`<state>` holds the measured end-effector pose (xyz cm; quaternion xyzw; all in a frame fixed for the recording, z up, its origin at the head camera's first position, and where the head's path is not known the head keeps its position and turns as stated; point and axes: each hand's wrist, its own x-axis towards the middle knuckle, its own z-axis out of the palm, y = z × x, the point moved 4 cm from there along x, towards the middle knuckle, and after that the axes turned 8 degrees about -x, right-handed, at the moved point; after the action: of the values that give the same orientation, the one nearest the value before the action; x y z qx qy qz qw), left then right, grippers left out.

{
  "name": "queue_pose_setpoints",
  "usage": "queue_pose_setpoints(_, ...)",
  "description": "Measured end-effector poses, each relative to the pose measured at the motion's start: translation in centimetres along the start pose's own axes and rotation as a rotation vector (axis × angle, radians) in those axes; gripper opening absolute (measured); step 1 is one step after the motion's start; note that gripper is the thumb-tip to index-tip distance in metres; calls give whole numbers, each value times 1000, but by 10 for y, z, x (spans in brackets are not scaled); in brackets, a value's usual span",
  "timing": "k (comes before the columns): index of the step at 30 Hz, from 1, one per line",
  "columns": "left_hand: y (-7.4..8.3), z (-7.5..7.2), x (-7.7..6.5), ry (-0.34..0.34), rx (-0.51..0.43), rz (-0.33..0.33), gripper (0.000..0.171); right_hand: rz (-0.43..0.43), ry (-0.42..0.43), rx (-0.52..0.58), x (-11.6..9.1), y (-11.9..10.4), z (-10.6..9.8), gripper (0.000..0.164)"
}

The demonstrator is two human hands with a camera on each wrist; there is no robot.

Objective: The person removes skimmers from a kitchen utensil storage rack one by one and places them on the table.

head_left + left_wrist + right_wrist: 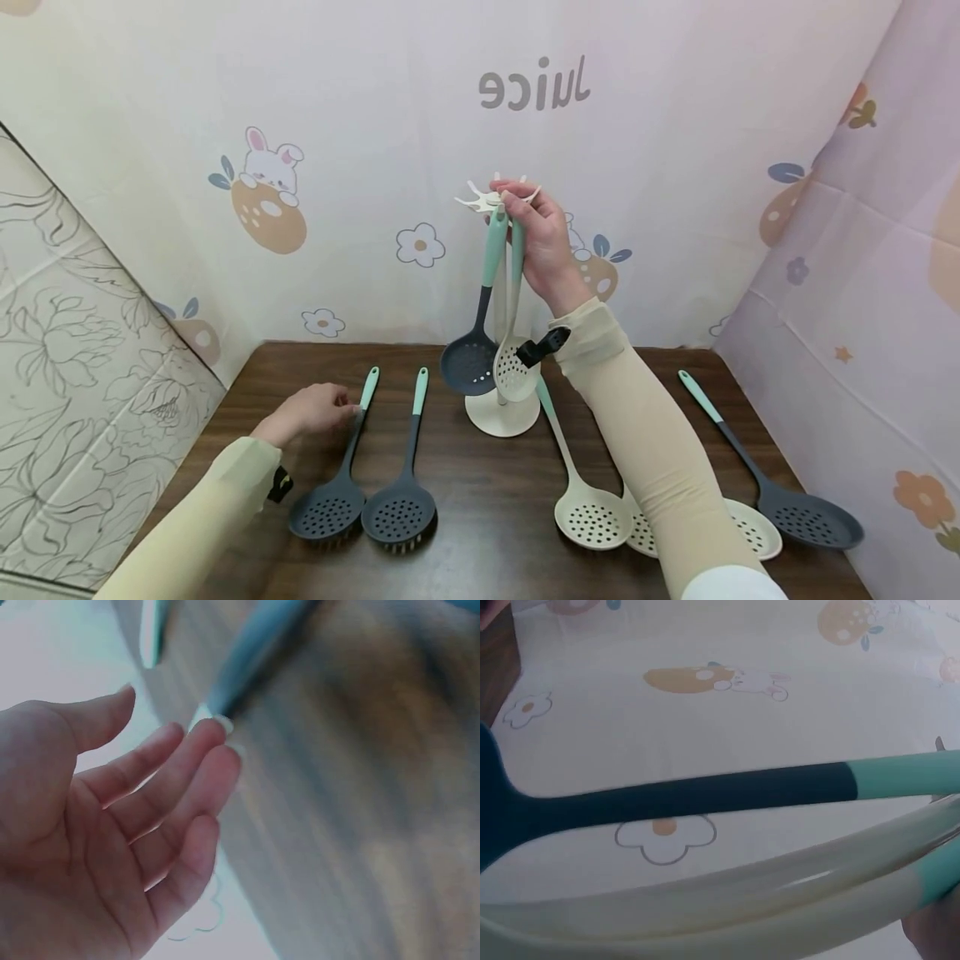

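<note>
Near the top of a cream utensil stand, my right hand grips the mint handle end of a cream skimmer. Beside it a dark skimmer hangs from the stand by its mint-ended handle. Both handles cross the right wrist view, the dark skimmer above the cream skimmer. At the left, my left hand has loosely bent fingers next to the handle of another dark skimmer on the table; the left wrist view shows that hand holding nothing. Whether its fingertips touch the handle, I cannot tell.
One more dark skimmer lies right of the left one on the wooden table. Right of the stand lie a cream skimmer, further cream ones partly under my right forearm, and a dark skimmer. A patterned curtain hangs behind.
</note>
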<state>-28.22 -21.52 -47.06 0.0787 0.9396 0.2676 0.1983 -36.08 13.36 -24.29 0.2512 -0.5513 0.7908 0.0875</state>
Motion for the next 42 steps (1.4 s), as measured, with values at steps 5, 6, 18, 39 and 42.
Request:
queue_pose_setpoints(5, 19, -14, 1, 78, -37, 111, 22, -40, -8, -55, 0, 1, -1, 2)
queue_pose_setpoints(6, 24, -16, 1, 91, -52, 136, 22, -51, -6, -66, 1, 1, -1, 3)
queue_pose_setpoints(18, 89, -29, 4, 241, -343, 359, 21, -138, 3, -49, 6, 7, -6, 9)
queue_pose_setpoints(39, 192, -15, 6, 322, -481, 635, 23, -137, 20, -54, 4, 13, -5, 13)
queue_pose_setpoints(42, 202, -11, 6, 296, -495, 647, 23, -137, 17, -64, 3, 12, -5, 11)
